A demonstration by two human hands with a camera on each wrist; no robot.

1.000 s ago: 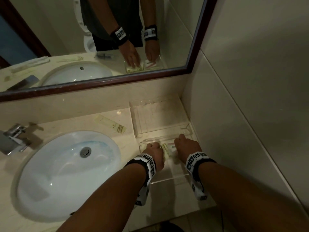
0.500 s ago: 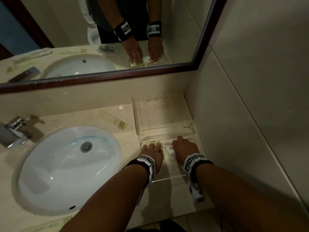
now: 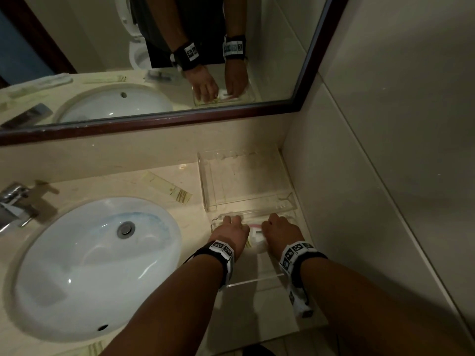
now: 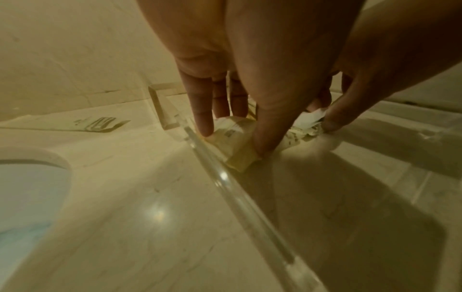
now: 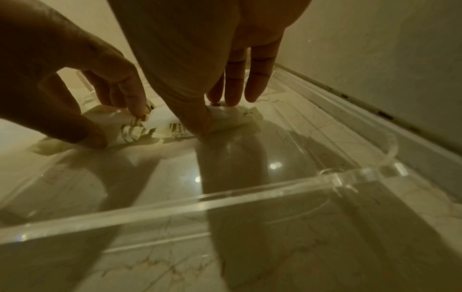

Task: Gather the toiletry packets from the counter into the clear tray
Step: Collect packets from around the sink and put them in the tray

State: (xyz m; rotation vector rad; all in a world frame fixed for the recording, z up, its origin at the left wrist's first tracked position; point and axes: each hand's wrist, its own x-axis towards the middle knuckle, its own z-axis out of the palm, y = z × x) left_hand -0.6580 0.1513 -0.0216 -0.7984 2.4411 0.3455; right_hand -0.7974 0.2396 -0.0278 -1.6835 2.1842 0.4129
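Both my left hand (image 3: 232, 233) and right hand (image 3: 279, 231) pinch crinkly toiletry packets (image 5: 160, 124) inside the clear tray (image 5: 225, 195). They look light and limp; I'd grip mid-body.

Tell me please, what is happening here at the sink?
A person is tidying toiletry packets into a clear tray on the counter, beside the sink. Both hands are inside the tray: the left hand pinches a yellowish packet, and the right hand presses on a white packet next to it. A long packet lies on the counter behind the sink, outside the tray. A second clear tray stands nearer the mirror.
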